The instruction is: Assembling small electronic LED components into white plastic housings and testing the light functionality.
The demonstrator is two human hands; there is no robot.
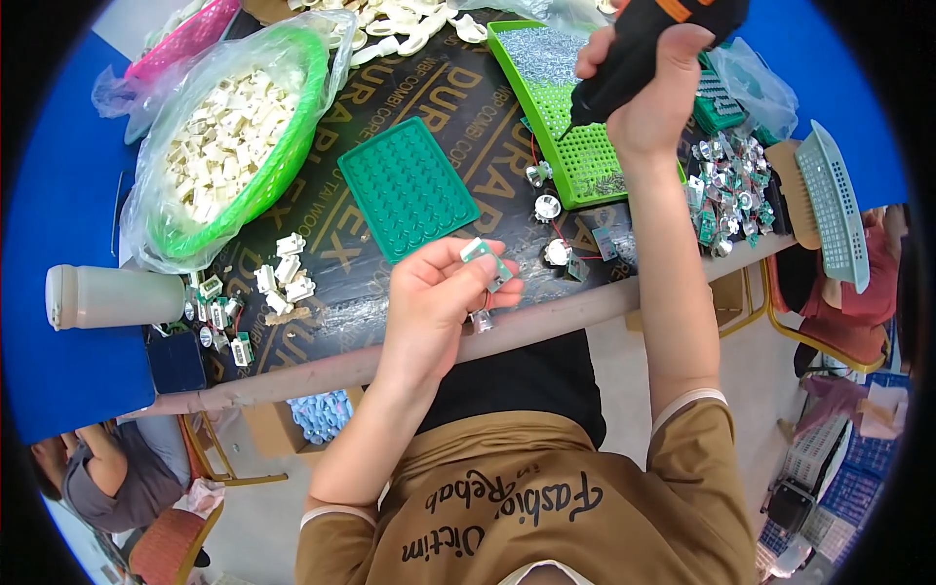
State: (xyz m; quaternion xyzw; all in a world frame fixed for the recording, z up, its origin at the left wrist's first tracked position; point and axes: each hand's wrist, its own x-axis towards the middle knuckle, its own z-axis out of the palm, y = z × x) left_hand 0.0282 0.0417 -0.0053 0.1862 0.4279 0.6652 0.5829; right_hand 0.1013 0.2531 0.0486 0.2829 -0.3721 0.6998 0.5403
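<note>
My left hand point(434, 297) pinches a small green circuit board point(480, 255) between thumb and fingers, in front of the table's near edge. Just below the fingers hangs a shiny reflector point(482, 320). My right hand point(645, 112) is wrapped round a black electric screwdriver point(634, 58) with orange marks. Its thin tip points down over a bright green perforated basket point(556, 136), which holds many small silvery screws point(551, 54) at its far end. Beside the basket lie loose reflectors point(547, 208) wired to little boards point(604, 244).
A dark green tray with rows of pockets point(405, 185) lies mid-table. At left stand a bagged green basket point(317, 107) of white plastic parts point(219, 146), a pale bottle point(115, 297) and loose white pieces point(286, 273). Reflector assemblies point(731, 190) are heaped at right. Other people sit nearby.
</note>
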